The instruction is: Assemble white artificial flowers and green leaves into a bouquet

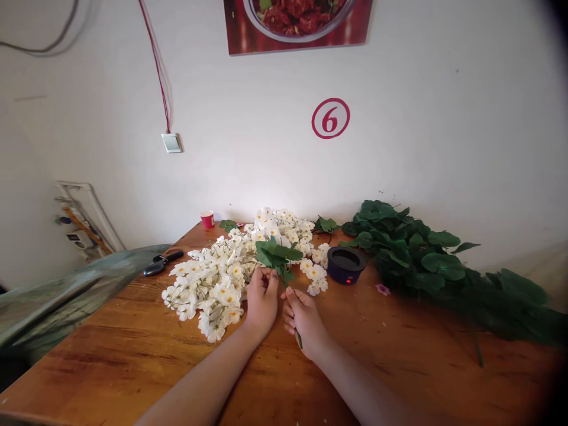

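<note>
Over the near middle of the wooden bench [146,349], I watch remotely as the right hand [302,316] pinches the stem of a green leafy sprig [277,253] and the left hand [262,296] pinches it close under its leaves. White flowers [222,269] lie heaped to the left and beyond, a dark round pot [341,273] just to their right, and a mound of green foliage [412,254] spreads farther right. At the far left I see a red cup [207,220] near the wall [248,148].

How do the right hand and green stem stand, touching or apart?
Touching: the head view shows the right hand closed around the green stem.
</note>
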### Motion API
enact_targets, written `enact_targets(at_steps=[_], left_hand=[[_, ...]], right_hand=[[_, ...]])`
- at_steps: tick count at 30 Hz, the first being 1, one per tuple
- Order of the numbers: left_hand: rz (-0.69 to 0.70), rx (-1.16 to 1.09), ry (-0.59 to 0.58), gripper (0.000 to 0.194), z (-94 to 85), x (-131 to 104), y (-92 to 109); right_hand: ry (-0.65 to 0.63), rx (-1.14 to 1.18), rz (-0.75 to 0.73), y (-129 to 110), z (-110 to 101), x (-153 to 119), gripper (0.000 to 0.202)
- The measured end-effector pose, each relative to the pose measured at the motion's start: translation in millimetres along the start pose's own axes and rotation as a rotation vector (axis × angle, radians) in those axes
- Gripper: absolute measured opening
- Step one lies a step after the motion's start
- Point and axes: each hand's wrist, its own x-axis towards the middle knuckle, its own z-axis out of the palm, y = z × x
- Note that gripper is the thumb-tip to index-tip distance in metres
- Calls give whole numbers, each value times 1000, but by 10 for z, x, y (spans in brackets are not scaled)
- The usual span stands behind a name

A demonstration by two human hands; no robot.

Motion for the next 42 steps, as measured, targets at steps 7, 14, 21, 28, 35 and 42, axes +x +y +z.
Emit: enact_targets(at_steps=[7, 14, 21, 28, 35, 42], left_hand=[[173, 250, 51, 17, -56, -94, -53], [602, 452, -35, 9, -155, 73, -94], [748, 343, -423, 18, -285, 136, 6], [-177, -349, -244, 43, -146, 122, 33], [-348, -461, -374, 41, -149, 241, 101], [-208, -309, -312, 37, -198, 227, 136]], right_hand=[[-31, 198, 112, -16, 86, -123, 45], [-173, 306, 300, -172, 76, -175, 25], [-208, 349, 377, -230, -20, -126, 25], [-177, 201, 148, -186, -51, -87, 34], [-79, -57, 5, -143, -93, -12, 34], [50, -374, -181, -95, -101, -11, 40]])
